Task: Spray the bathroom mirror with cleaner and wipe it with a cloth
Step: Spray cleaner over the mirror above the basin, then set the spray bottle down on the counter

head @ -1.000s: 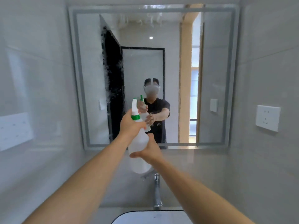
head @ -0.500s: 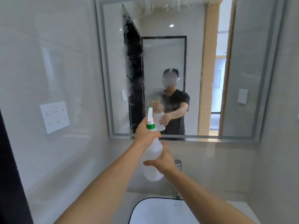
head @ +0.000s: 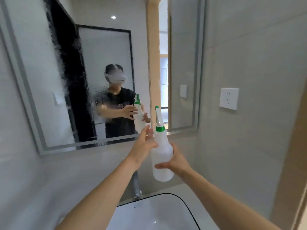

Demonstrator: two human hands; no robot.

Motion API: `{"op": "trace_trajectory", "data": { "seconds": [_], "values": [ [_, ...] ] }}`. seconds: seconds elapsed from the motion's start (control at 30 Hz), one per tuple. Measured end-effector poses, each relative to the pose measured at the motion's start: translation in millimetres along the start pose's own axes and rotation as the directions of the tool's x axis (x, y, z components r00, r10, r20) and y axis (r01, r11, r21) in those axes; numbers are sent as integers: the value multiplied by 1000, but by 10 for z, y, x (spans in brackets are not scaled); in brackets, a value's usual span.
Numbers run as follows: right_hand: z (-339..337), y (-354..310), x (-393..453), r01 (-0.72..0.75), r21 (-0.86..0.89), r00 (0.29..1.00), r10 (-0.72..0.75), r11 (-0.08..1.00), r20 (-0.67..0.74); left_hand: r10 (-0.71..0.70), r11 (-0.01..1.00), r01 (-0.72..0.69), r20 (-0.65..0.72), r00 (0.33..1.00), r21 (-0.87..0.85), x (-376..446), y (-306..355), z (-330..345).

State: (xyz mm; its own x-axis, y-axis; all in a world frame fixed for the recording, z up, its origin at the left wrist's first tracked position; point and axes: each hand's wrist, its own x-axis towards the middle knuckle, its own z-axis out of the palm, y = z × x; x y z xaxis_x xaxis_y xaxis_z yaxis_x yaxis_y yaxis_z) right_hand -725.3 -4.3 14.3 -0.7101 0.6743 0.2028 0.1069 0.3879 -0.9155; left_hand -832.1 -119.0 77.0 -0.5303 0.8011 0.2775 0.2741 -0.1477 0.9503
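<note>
Up and to the left of the left hand [head: 144, 143], the mirror [head: 103, 63] carries a misty patch of spray and running drops. The left hand reaches forward with fingers straight and spread, fingertips just beside the neck of the spray bottle [head: 162, 153], gripping nothing. The bottle, white with a green collar, stands upright between both hands. The right hand [head: 176, 161] grasps its lower body, thumb across the front. Below the hands lies a white sink [head: 154, 213]; right of them, a wall socket [head: 229, 98].
</note>
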Motion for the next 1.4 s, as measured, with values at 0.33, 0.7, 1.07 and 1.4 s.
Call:
{"op": "trace_trajectory", "data": {
  "seconds": [0.33, 0.7, 1.07, 1.4],
  "values": [
    [-960, 665, -452, -134, 121, 984, 146, 984, -102, -477, 799, 545, 286, 831, -252, -25, -536, 1077],
    [-1278, 1727, -979, -420, 93, 883, 430, 903, -189, -626, 622, 752, 437, 646, -220, -139, -1337, 2064],
    [-1237, 2685, -1187, -594, 269, 783, 622, 758, -24, -744, 486, 854, 425, 516, -185, -373, -2167, 2646],
    [-1157, 3147, -1167, -699, 375, 650, 760, 609, -24, -815, 409, 901, 386, 432, -144, -429, -2607, 2778]
  ]
}}
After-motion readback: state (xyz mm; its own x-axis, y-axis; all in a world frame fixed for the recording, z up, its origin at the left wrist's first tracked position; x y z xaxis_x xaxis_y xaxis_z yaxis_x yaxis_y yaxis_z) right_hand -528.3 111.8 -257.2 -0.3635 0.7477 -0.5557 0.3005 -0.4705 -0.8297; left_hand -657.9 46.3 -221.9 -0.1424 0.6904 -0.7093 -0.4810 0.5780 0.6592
